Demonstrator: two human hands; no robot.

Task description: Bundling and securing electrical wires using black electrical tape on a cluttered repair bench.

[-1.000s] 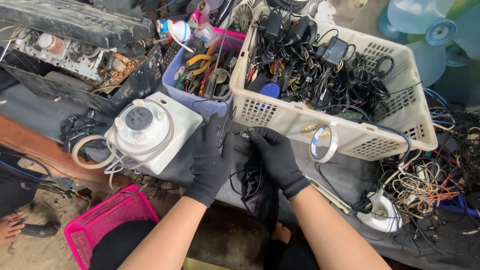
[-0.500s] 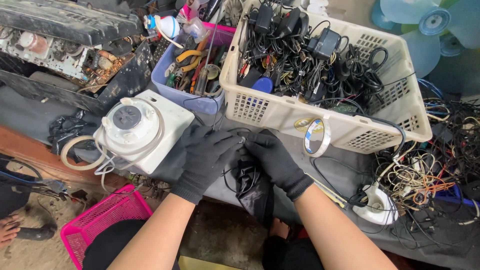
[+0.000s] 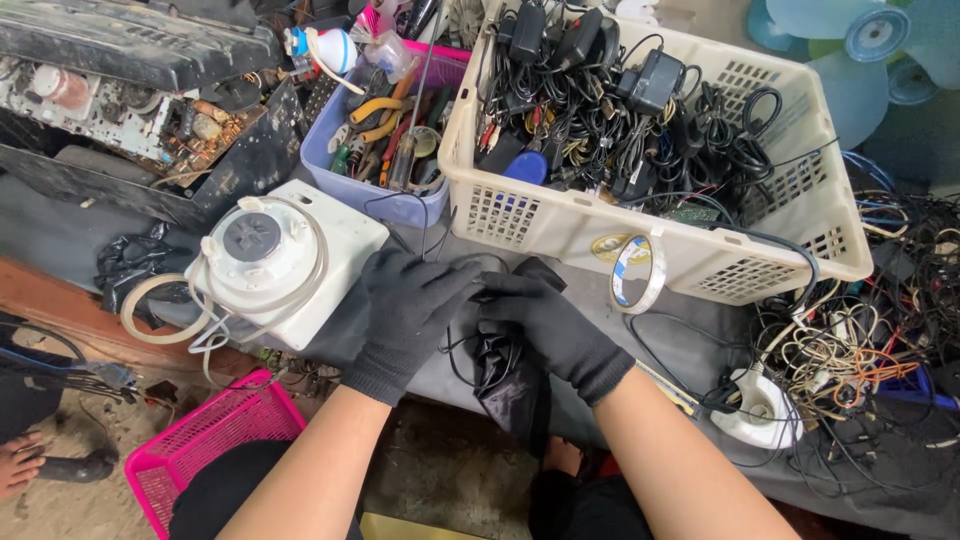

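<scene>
Two gloved hands, left and right, both gripping one black bag (thin cable looped beside), one white basket behind

black plastic bag, crumpled, hanging off table edge

Both gloved hands are meeting at the front edge of the grey tabletop, the left hand and right hand closing together on a black pouch with a thin black cord looping around it. A white appliance base is sitting just left of the left hand. A cream basket full of black adapters is standing behind the hands, a tape roll leaning against its front, and a pink basket is lying below the tabletop.
</scene>
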